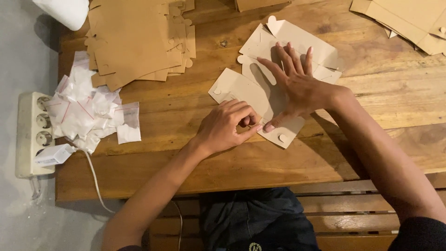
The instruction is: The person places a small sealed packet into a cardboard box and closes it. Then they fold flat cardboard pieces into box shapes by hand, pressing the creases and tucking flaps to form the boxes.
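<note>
A flat, die-cut piece of pale tan cardboard with tabs and round lobes lies unfolded on the wooden table. My right hand rests flat on its middle, fingers spread, thumb pressing its near edge. My left hand is curled, fingertips pinching the cardboard's near edge beside the right thumb.
A stack of brown cardboard blanks lies at the far left, more blanks at the far right. A heap of small clear bags with white powder sits left. A white power strip with a plugged charger lies off the table's left edge.
</note>
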